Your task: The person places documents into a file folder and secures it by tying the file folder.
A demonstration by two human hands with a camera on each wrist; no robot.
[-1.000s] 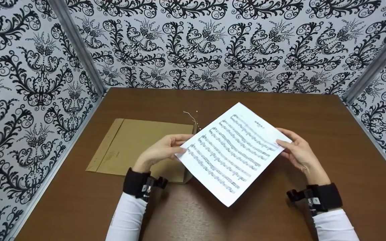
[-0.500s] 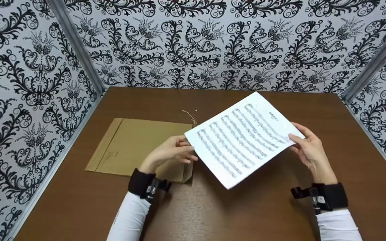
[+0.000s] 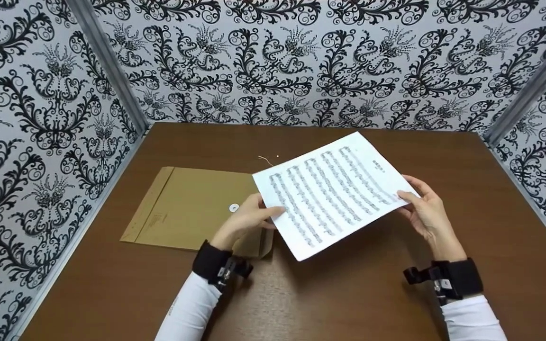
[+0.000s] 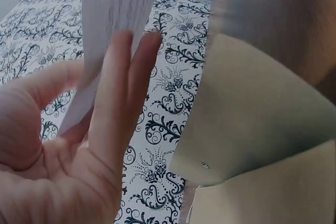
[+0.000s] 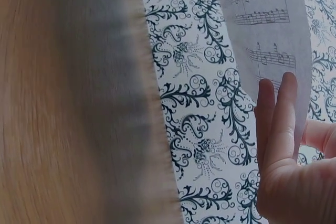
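Observation:
White sheet music (image 3: 325, 199) hangs tilted above the table, its printed side facing up in the head view. My left hand (image 3: 247, 218) pinches its left edge, thumb on top and fingers beneath. At the right corner my right hand (image 3: 427, 210) pinches it the same way. The left wrist view has the left hand (image 4: 89, 129) with the paper (image 4: 105, 24) between thumb and fingers. In the right wrist view, straight fingers of the right hand (image 5: 294, 166) lie along the underside of the sheet (image 5: 268, 30). Whether it is one sheet or several, I cannot tell.
A brown paper envelope (image 3: 197, 203) lies on the wooden table (image 3: 349, 303) at left, partly under my left hand and the sheet. It has a white round button (image 3: 233, 207), and a string (image 3: 265, 160) beyond its far right corner. Patterned walls (image 3: 277, 61) enclose the table.
The sheet has moved up and turned counterclockwise. My left hand let go of its left corner, then took hold again further along the left edge. The right hand kept its grip.

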